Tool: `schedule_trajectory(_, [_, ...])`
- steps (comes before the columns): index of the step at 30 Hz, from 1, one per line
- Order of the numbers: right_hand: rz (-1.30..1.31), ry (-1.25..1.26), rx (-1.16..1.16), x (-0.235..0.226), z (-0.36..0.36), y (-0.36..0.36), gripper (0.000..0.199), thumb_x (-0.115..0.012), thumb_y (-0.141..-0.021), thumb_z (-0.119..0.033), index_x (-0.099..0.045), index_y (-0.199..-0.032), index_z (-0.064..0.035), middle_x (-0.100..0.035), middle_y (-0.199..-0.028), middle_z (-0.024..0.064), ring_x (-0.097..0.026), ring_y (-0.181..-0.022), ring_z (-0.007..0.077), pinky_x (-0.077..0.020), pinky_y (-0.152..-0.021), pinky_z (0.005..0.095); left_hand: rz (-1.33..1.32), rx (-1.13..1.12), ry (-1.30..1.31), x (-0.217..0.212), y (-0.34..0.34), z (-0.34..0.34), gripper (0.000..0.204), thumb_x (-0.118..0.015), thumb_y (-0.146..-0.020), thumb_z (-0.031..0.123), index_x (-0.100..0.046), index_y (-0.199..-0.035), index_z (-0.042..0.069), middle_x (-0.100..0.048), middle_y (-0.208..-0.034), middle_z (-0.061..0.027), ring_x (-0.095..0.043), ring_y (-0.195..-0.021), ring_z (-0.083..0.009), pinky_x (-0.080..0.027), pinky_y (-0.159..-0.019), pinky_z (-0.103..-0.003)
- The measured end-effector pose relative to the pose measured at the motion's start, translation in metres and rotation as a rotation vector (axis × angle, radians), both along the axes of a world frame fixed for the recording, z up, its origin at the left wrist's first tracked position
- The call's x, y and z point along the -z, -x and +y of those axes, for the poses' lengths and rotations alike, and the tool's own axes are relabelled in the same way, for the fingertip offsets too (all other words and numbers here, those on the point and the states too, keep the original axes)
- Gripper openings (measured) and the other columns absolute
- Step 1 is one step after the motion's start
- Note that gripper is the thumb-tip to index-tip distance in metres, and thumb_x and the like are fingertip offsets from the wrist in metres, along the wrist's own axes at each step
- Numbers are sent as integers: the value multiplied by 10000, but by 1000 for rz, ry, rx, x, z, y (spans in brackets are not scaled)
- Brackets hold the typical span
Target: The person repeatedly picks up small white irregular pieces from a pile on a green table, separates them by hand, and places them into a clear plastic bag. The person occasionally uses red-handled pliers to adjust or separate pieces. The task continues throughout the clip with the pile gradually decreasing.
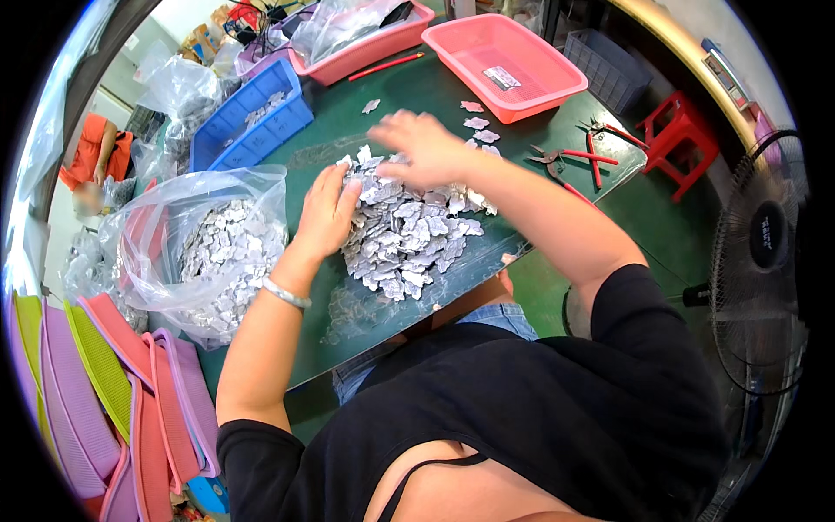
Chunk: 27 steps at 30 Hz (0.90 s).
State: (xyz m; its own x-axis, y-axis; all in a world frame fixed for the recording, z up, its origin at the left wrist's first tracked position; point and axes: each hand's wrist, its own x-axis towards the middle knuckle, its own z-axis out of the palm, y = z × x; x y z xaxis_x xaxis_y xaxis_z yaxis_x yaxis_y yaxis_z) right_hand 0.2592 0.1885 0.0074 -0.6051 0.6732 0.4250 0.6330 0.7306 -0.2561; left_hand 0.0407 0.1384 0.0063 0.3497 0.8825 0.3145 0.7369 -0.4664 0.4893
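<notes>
Many flat, silvery-grey pieces [409,239] in one loose heap on the green table [348,326], by its near edge. Left hand [327,210] at the heap's left flank: unclenched, fingers extended, thumb apart, fingertips at the outer pieces. Right hand [422,150] over the far side of the heap, blurred, fingers spread, nothing grasped that shows; cannot tell whether it touches. A few single pieces lie apart, between heap and pink tray [531,103], which stands toward the table's far edge, right part. Red-handled pliers [591,157] near the right corner. Toward the left edge: clear bag [268,184] of similar pieces; beyond it, blue bin [270,132], some pieces inside.
</notes>
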Motion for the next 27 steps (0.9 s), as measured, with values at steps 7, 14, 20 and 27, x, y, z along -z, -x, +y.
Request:
schedule_trajectory(7, [-3, 208, 438, 18, 15, -72, 609, -458, -851, -473, -400, -1273, -37, -364, -1317, 221, -282, -1263, 364, -242, -1036, 413, 129, -74, -5, -1, -33, 85, 429, -452, -874, 295, -460, -1200, 18, -478, -1207, -177, -453, -1127, -330, -368, -936, -390])
schedule_trajectory(14, [115, 234, 192, 26, -21, -62, 598, -478, -845, -453, -426, -1237, -4, -404, -1289, 212, -334, -1237, 351, -269, -1027, 399, 362, -178, 60, -1, -68, 152, 382, -465, -832, 127, -464, -1210, 70, -474, -1221, -149, -453, -1137, -310, -383, -939, -397])
schedule_trajectory(20, [72, 166, 35, 29, -51, -35, 598, -480, -841, -463, -419, -1238, -21, -391, -1290, 224, -337, -1220, 383, -277, -1013, 424, 478, -188, 113, 2, -83, 164, 389, -482, -775, 24, -534, -1154, 94, -488, -1199, -155, -490, -1094, -306, -421, -904, -382])
schedule_trajectory(27, [40, 154, 23, 24, -58, -29, 590, -491, -846, -440, -390, -1252, -24, -381, -1296, 212, -321, -1235, 365, -267, -1023, 426, 490, -292, 126, 5, -83, 175, 298, -557, -733, 103, -636, -1020, 83, -588, -1067, -168, -533, -1034, -302, -422, -898, -349])
